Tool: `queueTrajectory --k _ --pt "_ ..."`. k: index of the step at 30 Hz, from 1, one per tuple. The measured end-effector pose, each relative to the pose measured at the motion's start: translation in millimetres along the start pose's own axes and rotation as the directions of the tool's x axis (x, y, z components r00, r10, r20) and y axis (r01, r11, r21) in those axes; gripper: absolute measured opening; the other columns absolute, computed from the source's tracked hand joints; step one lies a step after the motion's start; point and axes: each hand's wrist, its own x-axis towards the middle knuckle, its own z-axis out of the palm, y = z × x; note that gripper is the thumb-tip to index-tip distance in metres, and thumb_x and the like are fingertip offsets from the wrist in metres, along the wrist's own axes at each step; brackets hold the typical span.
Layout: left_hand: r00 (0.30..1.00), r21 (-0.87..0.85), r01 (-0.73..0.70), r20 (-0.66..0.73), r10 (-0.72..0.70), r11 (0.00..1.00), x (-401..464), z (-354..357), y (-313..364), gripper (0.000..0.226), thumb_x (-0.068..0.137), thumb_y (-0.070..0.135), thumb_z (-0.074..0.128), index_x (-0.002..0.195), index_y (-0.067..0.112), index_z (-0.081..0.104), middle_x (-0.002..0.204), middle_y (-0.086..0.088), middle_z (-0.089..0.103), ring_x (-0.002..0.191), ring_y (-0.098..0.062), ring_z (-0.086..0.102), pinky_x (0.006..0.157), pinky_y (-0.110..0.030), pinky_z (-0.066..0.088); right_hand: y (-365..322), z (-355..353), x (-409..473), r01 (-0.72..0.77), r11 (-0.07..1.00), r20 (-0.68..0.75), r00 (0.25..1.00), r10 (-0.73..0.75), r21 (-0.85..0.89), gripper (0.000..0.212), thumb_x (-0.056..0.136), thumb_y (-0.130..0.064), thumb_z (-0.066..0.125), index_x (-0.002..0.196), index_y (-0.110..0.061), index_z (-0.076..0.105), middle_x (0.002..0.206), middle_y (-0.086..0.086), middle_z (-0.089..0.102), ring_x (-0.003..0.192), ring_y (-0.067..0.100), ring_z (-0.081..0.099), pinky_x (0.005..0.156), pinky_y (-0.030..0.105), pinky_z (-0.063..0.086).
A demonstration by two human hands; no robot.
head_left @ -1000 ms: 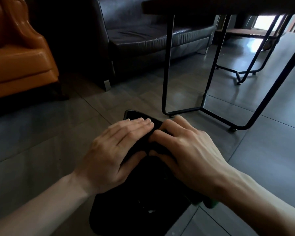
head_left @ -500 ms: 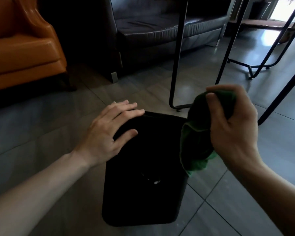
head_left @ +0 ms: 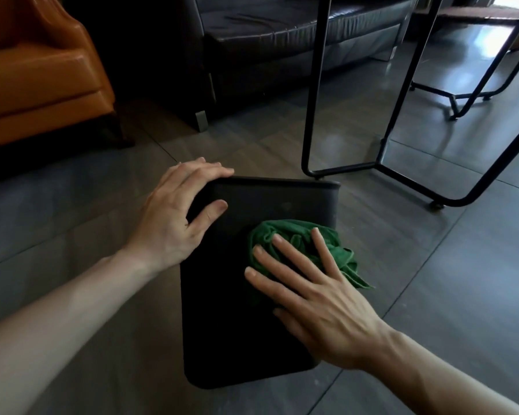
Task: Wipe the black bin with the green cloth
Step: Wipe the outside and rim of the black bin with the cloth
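The black bin [head_left: 246, 295] lay on its side on the grey tiled floor [head_left: 447, 295], its broad upper face turned toward the camera and its far edge close to the foot of the black metal table leg [head_left: 315, 85]. The left hand [head_left: 174, 217] steadied it at the far left corner, fingers curled over the edge and thumb resting on the upper face. The right hand [head_left: 309, 292] pressed the bunched green cloth [head_left: 306, 241] flat against the bin's right side with fingers straight and spread, holding it down by pressure rather than gripping it; part of the cloth hung past the right edge. The wiping step looked to be in hand, with the cloth seated on the surface. The next move probably called for sliding the cloth across the upper face toward the left and near end while the left hand kept the bin from shifting on the tiles.
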Motion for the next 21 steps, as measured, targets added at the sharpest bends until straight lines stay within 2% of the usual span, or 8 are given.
queueTrajectory --k 2,5,7,10,12,15,19,21 --pt "1.0 -0.012 0.002 0.005 -0.002 1.0 1 1 1 0.043 0.098 0.034 0.06 0.14 0.025 0.059 0.145 0.005 0.057 0.146 -0.017 0.043 0.123 -0.038 0.031 10 2 0 0.02 0.998 0.0 1.0 -0.02 -0.051 0.081 0.096 -0.026 0.053 0.167 -0.032 0.014 0.177 0.001 0.011 0.164 0.03 0.002 0.129 0.061 0.008" --pt "1.0 -0.029 0.016 0.015 -0.015 0.999 5 3 6 0.044 0.098 0.034 0.06 0.14 0.025 0.059 0.145 0.003 0.057 0.147 -0.019 0.042 0.124 -0.047 0.031 10 10 -3 0.013 0.999 -0.05 0.999 -0.015 -0.034 0.071 0.1 -0.022 0.049 0.165 -0.031 0.023 0.176 0.007 0.014 0.163 0.034 0.006 0.131 0.057 0.013" --pt "1.0 -0.03 0.017 0.017 -0.016 0.999 6 2 7 0.043 0.097 0.033 0.06 0.14 0.023 0.06 0.144 0.001 0.058 0.147 -0.021 0.043 0.123 -0.05 0.031 -3 22 -13 0.117 0.991 -0.039 0.992 -0.119 -0.069 0.06 0.106 -0.021 0.043 0.164 -0.028 0.028 0.175 0.007 0.02 0.162 0.035 0.01 0.131 0.056 0.014" --pt "1.0 -0.035 0.015 0.027 -0.014 0.999 3 -1 4 0.042 0.097 0.033 0.06 0.139 0.024 0.059 0.145 0.003 0.057 0.147 -0.019 0.041 0.124 -0.051 0.03 -26 46 -35 0.36 0.911 0.06 0.933 -0.355 -0.204 0.05 0.114 -0.02 0.03 0.164 -0.028 0.028 0.174 0.002 0.025 0.162 0.033 0.013 0.131 0.055 0.009" --pt "0.999 -0.035 -0.003 0.042 0.004 0.999 0 -2 4 0.042 0.098 0.033 0.06 0.139 0.025 0.059 0.146 0.004 0.057 0.149 -0.018 0.04 0.125 -0.049 0.028 -28 48 -40 0.404 0.873 0.102 0.914 -0.392 -0.273 0.051 0.115 -0.022 0.03 0.165 -0.031 0.023 0.174 0.0 0.023 0.162 0.034 0.011 0.13 0.061 0.008" --pt "0.999 -0.043 -0.008 0.04 0.01 0.999 0 -2 4 0.042 0.098 0.031 0.061 0.139 0.023 0.059 0.145 0.003 0.058 0.148 -0.019 0.041 0.125 -0.049 0.027 -9 35 -28 0.253 0.934 0.045 0.967 -0.25 -0.252 0.073 0.101 -0.03 0.056 0.165 -0.038 0.021 0.176 0.001 0.017 0.161 0.04 0.01 0.123 0.07 0.022" --pt "1.0 -0.063 0.007 0.013 -0.007 0.998 -3 -4 2 0.042 0.097 0.03 0.062 0.139 0.023 0.059 0.145 0.004 0.058 0.148 -0.015 0.041 0.124 -0.051 0.029 14 14 -14 0.003 0.98 -0.159 0.987 -0.035 -0.2 0.054 0.109 -0.028 0.047 0.161 -0.039 0.034 0.171 0.006 0.031 0.156 0.041 0.03 0.12 0.056 0.035" --pt "1.0 -0.063 0.016 0.005 -0.016 0.998 -5 -2 1 0.043 0.098 0.031 0.062 0.14 0.024 0.059 0.145 0.005 0.057 0.147 -0.015 0.04 0.124 -0.052 0.03 23 4 -5 -0.202 0.972 -0.246 0.955 0.168 -0.121 0.054 0.105 -0.025 0.052 0.157 -0.038 0.043 0.167 0.008 0.039 0.146 0.043 0.042 0.108 0.054 0.046"
